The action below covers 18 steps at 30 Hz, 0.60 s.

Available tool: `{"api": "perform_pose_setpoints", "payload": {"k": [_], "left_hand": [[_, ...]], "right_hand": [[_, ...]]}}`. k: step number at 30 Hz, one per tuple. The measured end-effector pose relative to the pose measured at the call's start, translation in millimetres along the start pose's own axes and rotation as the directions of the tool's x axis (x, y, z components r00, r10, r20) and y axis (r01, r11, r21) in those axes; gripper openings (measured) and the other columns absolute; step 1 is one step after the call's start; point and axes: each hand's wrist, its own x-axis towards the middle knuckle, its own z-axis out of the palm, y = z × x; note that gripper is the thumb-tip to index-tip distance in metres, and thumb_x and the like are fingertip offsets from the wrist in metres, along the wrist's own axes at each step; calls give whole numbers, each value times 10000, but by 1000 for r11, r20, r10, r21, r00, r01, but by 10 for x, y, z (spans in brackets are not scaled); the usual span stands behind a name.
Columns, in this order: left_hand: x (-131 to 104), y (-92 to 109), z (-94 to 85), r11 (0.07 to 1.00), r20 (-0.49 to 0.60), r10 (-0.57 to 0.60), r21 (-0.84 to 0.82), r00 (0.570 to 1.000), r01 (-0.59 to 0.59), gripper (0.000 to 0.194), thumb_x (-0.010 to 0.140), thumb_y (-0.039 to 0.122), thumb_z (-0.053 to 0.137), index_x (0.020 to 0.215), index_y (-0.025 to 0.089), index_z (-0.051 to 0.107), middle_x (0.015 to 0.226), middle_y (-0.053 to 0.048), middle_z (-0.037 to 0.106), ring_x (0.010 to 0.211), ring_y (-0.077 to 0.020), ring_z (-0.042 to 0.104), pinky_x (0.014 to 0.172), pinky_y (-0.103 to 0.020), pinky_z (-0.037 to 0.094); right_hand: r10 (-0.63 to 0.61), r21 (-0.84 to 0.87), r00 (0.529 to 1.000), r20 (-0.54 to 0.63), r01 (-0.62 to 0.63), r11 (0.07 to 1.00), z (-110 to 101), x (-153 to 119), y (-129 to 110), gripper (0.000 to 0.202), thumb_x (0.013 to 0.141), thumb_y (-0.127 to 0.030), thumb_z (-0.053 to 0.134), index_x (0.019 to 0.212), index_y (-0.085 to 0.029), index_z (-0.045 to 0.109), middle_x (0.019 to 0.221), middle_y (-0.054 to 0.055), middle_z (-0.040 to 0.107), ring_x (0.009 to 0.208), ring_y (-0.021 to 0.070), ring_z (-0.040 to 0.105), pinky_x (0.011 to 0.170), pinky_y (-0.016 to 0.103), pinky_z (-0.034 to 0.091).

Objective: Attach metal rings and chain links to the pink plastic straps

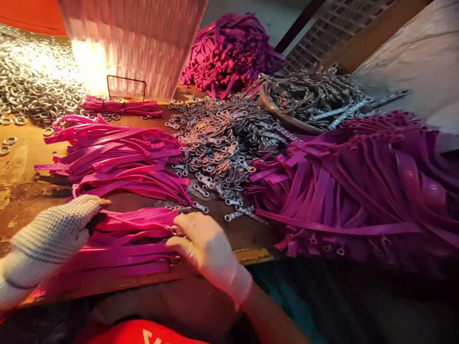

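Observation:
My left hand (57, 234), in a white dotted glove, curls at the left end of a small group of pink straps (132, 253) near the table's front edge. Its fingertips are partly hidden, and a dark thing shows beneath them. At the right end of the same straps is my right hand (206, 248), in a pale glove, with thumb and fingers closed around strap ends that carry small metal links. Just behind both hands lies a larger heap of pink straps (122, 157). Small metal links (222, 138) are piled to its right.
Metal rings (39, 76) heap at the back left beside a ribbed translucent panel (136, 43). A bundle of straps (122, 106) lies before it. Purple straps (233, 52) are stacked behind, and more purple straps (351, 186) cover the right. A bowl (279, 112) holds metal chains.

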Motion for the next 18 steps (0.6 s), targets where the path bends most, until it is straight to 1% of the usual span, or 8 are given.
{"api": "perform_pose_setpoints", "payload": {"k": [2,4,6,8,9,11,14,18], "left_hand": [[-49,146,137,994,-39,-93,-65,995,91,222,837,334,623,1000,257,753,1023,-43,752,923,-254,673,871,-369,527],[-82,355,306,890,73,-277,-356,958,285,257,870,415,638,997,216,739,895,-51,727,743,-188,646,672,-281,538],[-83,538,488,520,340,-399,-681,852,515,394,891,539,608,1002,173,705,704,-21,630,484,-100,469,409,-200,386],[-66,639,655,29,580,-351,-778,735,628,477,899,593,576,1032,145,672,663,-4,567,415,-58,340,333,-165,258],[-60,660,722,-156,641,-308,-763,703,628,471,909,579,571,1039,137,666,680,-8,566,419,-50,337,331,-153,245],[-66,673,814,-371,698,-256,-710,669,599,376,929,477,582,1040,129,671,745,-32,594,463,-48,403,353,-134,282],[-104,705,855,-474,717,-290,-683,634,555,233,916,325,592,1017,133,677,823,-53,617,528,-52,468,384,-120,321],[-152,826,875,-403,645,-384,-761,661,509,226,885,292,590,1047,148,655,845,-47,597,545,-55,458,392,-123,306]], "right_hand": [[174,-99,983,-60,-179,979,43,34,255,253,985,-420,581,1051,-190,663,901,85,687,841,219,625,733,310,420],[360,-189,932,-36,-360,913,137,82,513,195,944,-281,622,1096,-171,677,935,113,695,827,235,638,713,319,431],[465,-148,884,54,-453,879,273,117,712,262,890,-185,630,1147,-167,675,983,116,707,832,234,652,713,319,448],[495,-11,861,120,-497,867,407,117,831,322,859,-162,614,1176,-181,671,981,87,717,848,225,660,736,317,469],[494,52,860,127,-503,863,457,101,860,313,852,-171,602,1155,-191,679,958,70,720,852,222,660,752,321,479],[479,125,874,80,-486,865,492,40,852,227,844,-213,587,1037,-199,704,906,60,713,851,230,655,779,348,496],[399,217,908,-125,-368,904,356,-103,627,151,888,-280,565,922,-205,691,929,81,703,901,242,657,841,388,514],[223,352,948,-227,-133,926,11,-273,-53,199,986,-276,531,1160,-267,628,1002,40,717,865,182,678,796,320,533]]}}
